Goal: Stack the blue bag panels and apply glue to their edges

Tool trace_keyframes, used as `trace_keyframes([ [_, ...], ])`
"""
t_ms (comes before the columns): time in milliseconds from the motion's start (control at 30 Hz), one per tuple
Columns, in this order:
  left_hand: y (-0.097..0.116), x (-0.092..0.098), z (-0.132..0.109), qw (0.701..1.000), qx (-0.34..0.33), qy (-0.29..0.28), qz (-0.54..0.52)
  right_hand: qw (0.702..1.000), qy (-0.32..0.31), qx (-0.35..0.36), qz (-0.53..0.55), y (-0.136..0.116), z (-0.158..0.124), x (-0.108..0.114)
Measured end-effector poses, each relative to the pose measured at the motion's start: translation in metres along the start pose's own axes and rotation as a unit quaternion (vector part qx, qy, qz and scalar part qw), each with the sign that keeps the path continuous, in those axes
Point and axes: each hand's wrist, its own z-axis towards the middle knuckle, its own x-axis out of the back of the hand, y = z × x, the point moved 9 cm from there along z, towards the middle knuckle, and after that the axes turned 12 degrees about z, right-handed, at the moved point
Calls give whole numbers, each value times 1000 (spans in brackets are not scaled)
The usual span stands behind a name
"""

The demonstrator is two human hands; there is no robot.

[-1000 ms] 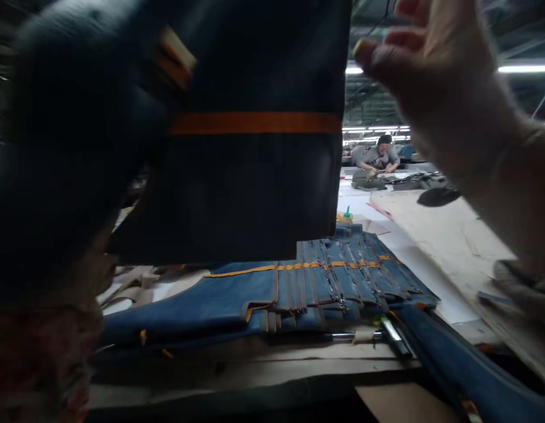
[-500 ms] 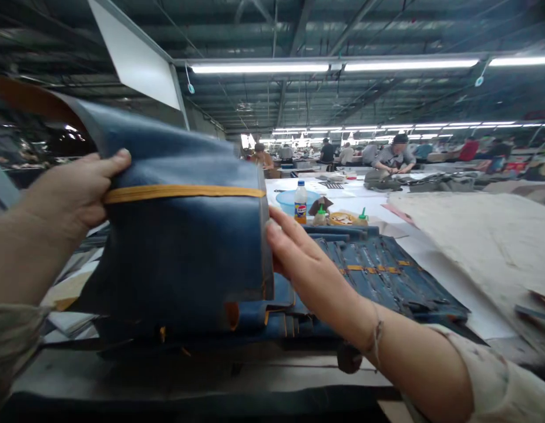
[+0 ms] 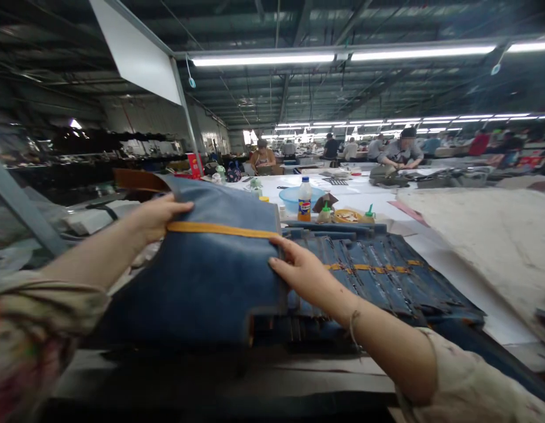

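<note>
A dark blue leather-like panel (image 3: 215,276) with a tan strip (image 3: 219,230) across it is held between my hands. My left hand (image 3: 160,216) grips its left edge near the strip, thumb on the front face. At the right edge my right hand (image 3: 294,261) pinches the panel, with the thumb in front. The panel's upper left corner curls back and shows a brown underside (image 3: 140,180). To the right, overlapping blue pieces (image 3: 369,270) with tan strips and zippers lie spread on the table, close beside my right hand.
Behind the pieces stand a bottle of orange drink (image 3: 304,200), a light blue basin (image 3: 288,198), small green-tipped bottles (image 3: 326,212) and a yellow tray (image 3: 346,215). A pale sheet (image 3: 484,229) covers the right side. A co-worker (image 3: 402,153) handles grey material farther back.
Both hands have lowered the panel and moved it forward, and it now lies flatter. My left hand has shifted right; the panel's raised curl at upper left has dropped.
</note>
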Motion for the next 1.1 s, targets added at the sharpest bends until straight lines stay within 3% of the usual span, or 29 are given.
trace_keyframes([
  [67,-53,-36,15,996,71,-38,-33,993,-14,-43,-112,34,5,1],
  [133,-83,-56,26,996,63,-38,-52,980,-37,-67,-183,56,6,-1],
  [267,-102,-66,34,995,18,-39,-86,968,-56,-69,-233,65,7,-6],
  [400,-136,-75,35,990,99,-95,-26,957,-94,-110,-252,77,8,-12],
  [467,-153,-81,37,986,107,-120,34,954,-101,-121,-256,83,8,-14],
  [533,-169,-85,38,971,101,-140,163,953,-101,-126,-256,86,9,-13],
  [633,-183,-84,36,917,100,-160,351,952,-101,-139,-255,90,9,-12],
  [767,-168,-75,36,835,87,-186,510,953,-101,-152,-244,92,9,-11],
  [833,-143,-75,41,767,34,-200,608,955,-100,-150,-237,92,8,-11],
  [900,-106,-85,49,713,-59,-179,676,956,-98,-147,-232,93,8,-11],
  [933,-88,-92,53,702,-108,-160,686,957,-97,-146,-231,94,8,-11],
  [1000,-61,-111,60,714,-186,-139,660,959,-94,-142,-229,94,8,-11],
  [1100,-59,-144,68,733,-229,-202,608,961,-91,-128,-228,91,9,-11],
])
